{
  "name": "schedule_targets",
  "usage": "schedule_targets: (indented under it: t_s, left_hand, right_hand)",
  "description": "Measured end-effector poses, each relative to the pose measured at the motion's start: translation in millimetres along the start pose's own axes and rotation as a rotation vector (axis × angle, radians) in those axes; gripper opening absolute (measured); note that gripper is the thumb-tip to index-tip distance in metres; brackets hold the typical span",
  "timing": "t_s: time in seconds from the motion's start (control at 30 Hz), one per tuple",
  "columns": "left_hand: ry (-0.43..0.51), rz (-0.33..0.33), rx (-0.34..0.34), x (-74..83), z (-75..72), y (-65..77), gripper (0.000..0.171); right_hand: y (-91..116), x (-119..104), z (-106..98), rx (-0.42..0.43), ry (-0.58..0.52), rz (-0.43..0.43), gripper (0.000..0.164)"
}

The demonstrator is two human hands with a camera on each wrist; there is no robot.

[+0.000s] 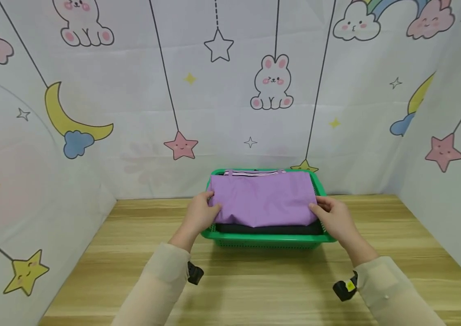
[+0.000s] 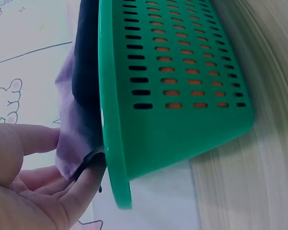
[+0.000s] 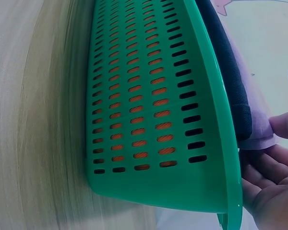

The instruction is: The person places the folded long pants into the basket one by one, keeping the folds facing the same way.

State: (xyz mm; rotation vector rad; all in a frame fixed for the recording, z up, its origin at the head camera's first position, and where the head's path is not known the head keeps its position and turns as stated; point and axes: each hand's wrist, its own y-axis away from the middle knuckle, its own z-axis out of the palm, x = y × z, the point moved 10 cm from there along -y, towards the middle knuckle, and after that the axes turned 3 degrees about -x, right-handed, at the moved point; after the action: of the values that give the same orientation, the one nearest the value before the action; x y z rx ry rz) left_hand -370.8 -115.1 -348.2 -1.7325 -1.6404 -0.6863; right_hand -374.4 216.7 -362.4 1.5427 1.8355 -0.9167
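Observation:
A folded purple cloth (image 1: 264, 198) lies across the top of a green plastic basket (image 1: 269, 237). My left hand (image 1: 201, 213) pinches its left edge between thumb and fingers, and my right hand (image 1: 332, 216) pinches the right edge. Beneath the purple cloth, a folded black cloth (image 1: 271, 229) shows along the basket's front. In the left wrist view, the left fingers reach under the purple cloth (image 2: 69, 115) beside the basket rim. The right wrist view has the right thumb on top of the purple cloth (image 3: 260, 125), with the fingers below it.
The basket stands on a wood-grain table (image 1: 263, 290) near its back edge. A white printed curtain (image 1: 230, 99) hangs behind and along both sides. Something orange (image 3: 134, 108) shows through the basket's slots. Striped trim (image 1: 255, 173) lies along the back of the purple cloth.

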Motion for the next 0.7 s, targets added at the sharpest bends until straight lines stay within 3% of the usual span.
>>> schedule_targets:
  t_s: [0.17, 0.3, 0.5, 0.7]
  left_hand:
    - [-0.068, 0.035, -0.011, 4.6, -1.0, 0.9, 0.051]
    - [-0.151, 0.06, -0.027, 5.4, -0.6, 0.4, 0.053]
    - [-0.346, 0.113, -0.031, 7.0, -2.6, 3.4, 0.057]
    - [-0.48, 0.192, -0.019, 8.4, -4.2, 8.2, 0.064]
  right_hand:
    - [3, -2, 0, -0.02, 0.004, 0.003, 0.058]
    - [3, -5, -1, -0.005, 0.057, -0.041, 0.057]
    - [2, -16, -2, 0.018, 0.24, -0.136, 0.054]
    - [1, -19, 0, -0.023, 0.355, -0.187, 0.057]
